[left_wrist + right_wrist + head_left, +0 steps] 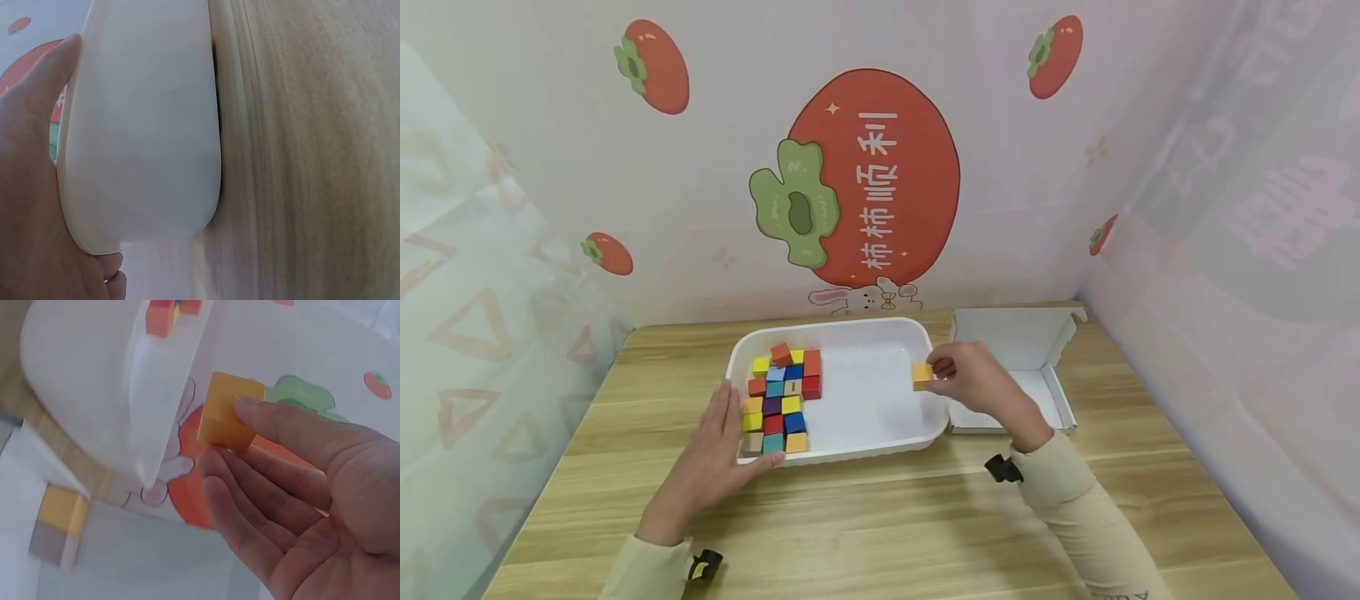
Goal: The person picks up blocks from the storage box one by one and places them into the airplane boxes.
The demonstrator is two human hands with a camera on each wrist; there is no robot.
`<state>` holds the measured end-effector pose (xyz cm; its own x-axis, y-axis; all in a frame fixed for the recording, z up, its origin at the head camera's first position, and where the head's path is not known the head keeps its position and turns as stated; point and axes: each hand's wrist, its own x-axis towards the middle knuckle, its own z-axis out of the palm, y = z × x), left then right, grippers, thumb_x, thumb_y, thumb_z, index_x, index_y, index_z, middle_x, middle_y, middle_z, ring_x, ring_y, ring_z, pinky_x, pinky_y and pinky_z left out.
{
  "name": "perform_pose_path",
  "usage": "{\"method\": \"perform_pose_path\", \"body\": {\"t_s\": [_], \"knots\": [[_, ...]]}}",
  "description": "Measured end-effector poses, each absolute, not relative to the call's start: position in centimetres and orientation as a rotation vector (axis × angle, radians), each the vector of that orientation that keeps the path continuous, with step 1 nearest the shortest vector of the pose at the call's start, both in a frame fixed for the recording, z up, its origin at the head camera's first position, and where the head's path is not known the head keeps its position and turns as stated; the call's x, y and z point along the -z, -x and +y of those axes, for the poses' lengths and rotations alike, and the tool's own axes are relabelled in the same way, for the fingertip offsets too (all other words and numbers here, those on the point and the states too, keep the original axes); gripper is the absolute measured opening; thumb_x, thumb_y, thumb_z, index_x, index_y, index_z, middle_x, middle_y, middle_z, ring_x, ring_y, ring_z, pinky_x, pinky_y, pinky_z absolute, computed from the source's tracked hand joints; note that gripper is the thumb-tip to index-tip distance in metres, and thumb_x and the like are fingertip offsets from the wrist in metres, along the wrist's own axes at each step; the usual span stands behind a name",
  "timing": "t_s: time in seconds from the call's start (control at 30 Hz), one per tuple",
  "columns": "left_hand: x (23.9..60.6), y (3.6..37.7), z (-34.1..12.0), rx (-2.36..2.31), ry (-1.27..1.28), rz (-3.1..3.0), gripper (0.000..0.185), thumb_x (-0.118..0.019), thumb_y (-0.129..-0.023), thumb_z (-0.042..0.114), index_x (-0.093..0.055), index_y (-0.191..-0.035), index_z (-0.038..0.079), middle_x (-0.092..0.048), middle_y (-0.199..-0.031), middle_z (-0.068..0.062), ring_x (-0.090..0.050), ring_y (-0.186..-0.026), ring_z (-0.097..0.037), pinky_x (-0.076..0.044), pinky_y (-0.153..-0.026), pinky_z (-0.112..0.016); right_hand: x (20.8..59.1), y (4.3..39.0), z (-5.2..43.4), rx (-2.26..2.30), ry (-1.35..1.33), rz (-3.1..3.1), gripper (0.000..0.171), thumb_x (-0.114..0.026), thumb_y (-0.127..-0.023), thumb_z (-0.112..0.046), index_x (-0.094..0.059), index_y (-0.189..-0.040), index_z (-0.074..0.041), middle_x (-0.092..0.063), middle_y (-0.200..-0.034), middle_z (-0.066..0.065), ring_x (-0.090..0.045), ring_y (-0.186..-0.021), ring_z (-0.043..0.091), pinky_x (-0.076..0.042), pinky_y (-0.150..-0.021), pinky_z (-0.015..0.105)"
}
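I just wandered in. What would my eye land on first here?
Probably the big red persimmon printed on the backdrop behind the table. Next, the bright cluster of coloured blocks at the left end of the white tray. Then the orange-yellow block pinched in the right hand, by the tray's right end.

Head view: right hand [973, 379] hides part of the box [1011, 337]; we lose left sleeve [647, 571] and right sleeve [1093, 525] at the bottom edge. Mark [793, 387] on beige cube [793, 392] too small for us to read. Left wrist view: tray [144, 125] cut off on top, its inside hidden from us. Right wrist view: box cubes [62, 509] blurred, right hand cut off.
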<state>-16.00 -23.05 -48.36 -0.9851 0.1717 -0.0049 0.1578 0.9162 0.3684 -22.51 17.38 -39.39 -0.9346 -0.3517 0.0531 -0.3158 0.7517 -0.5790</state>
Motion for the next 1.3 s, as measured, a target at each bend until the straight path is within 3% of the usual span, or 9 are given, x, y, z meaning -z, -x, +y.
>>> {"method": "perform_pose_path", "body": {"t_s": [0.2,0.57,1.03,1.3], "knots": [[48.5,16.0,-23.2,-0.575,-0.276,3.049,0.133,-0.062,-0.086,0.082,0.003,-0.168,-0.001,0.007,-0.178,-0.023,-0.008,-0.162,-0.049,-0.031,-0.118,-0.075,39.4,22.7,20.6,0.974,0.617,2.930,0.017,-0.085,-0.086,-0.003,-0.078,-0.102,-0.003,-0.078,-0.096,0.010,-0.075,-0.087,0.020,-0.066,-0.080,0.038],[48.5,15.9,-23.1,-0.587,-0.270,3.042,0.133,-0.062,-0.086,0.082,0.004,-0.168,-0.001,0.008,-0.178,-0.023,-0.008,-0.162,-0.049,-0.028,-0.121,-0.074,41.5,23.3,24.3,0.980,0.477,2.958,0.021,-0.085,-0.087,-0.005,-0.077,-0.105,0.003,-0.079,-0.095,0.015,-0.077,-0.085,0.024,-0.066,-0.078,0.040],[48.8,16.0,-23.2,-0.601,-0.274,3.044,0.133,-0.061,-0.086,0.082,0.005,-0.168,0.001,0.008,-0.178,-0.022,-0.008,-0.162,-0.050,-0.026,-0.122,-0.074,47.3,24.4,23.5,0.973,0.383,2.919,0.027,-0.085,-0.085,-0.002,-0.076,-0.108,0.007,-0.079,-0.099,0.018,-0.076,-0.089,0.025,-0.066,-0.079,0.038],[48.7,16.1,-23.3,-0.594,-0.271,3.049,0.133,-0.060,-0.086,0.083,0.005,-0.168,0.001,0.007,-0.178,-0.022,-0.008,-0.162,-0.050,-0.027,-0.121,-0.074,48.5,24.8,22.9,1.009,0.388,2.972,0.027,-0.084,-0.085,0.000,-0.075,-0.109,0.009,-0.079,-0.099,0.021,-0.078,-0.089,0.030,-0.067,-0.078,0.039]]}}
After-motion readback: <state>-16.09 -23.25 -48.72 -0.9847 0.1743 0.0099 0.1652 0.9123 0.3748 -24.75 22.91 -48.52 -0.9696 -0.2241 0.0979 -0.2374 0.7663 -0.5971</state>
